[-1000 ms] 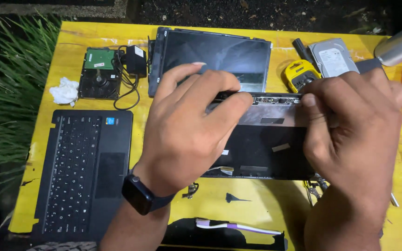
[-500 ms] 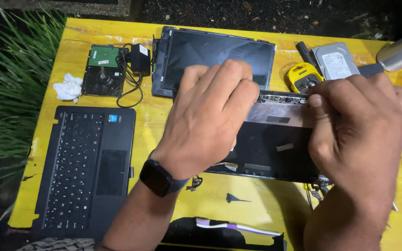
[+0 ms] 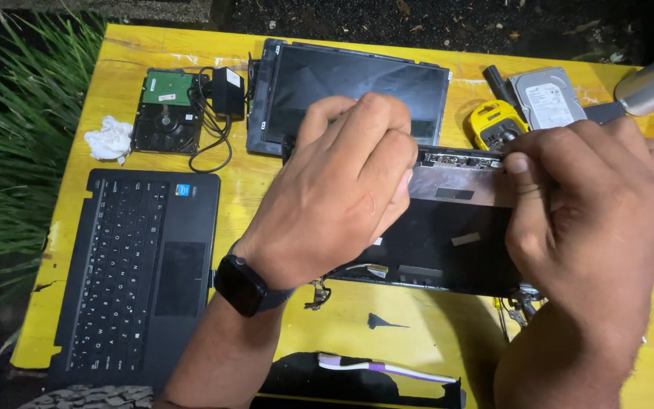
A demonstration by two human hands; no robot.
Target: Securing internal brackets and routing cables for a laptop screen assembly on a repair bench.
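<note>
A dark laptop lid panel [image 3: 448, 242] lies flat in the middle of the yellow table [image 3: 433, 326], with a strip of small parts along its far edge and loose hinges at its near corners. My left hand [image 3: 334, 197], a dark smartwatch on its wrist, is curled over the panel's far left corner with its fingertips on the edge. My right hand [image 3: 584, 227] pinches the far edge on the right side, fingers closed. What lies under either palm is hidden.
A bare screen panel [image 3: 357, 76] lies behind the lid. Left are a keyboard deck [image 3: 138, 265], an opened hard drive [image 3: 164, 113], a black adapter [image 3: 227, 91] and a tissue [image 3: 109, 140]. A yellow tape measure [image 3: 493, 121] and silver drive [image 3: 546, 95] lie far right; a toothbrush [image 3: 387, 369] near.
My left hand's fingers have curled from flat to bent over the panel's far edge. The right hand keeps its pinch on the right side.
</note>
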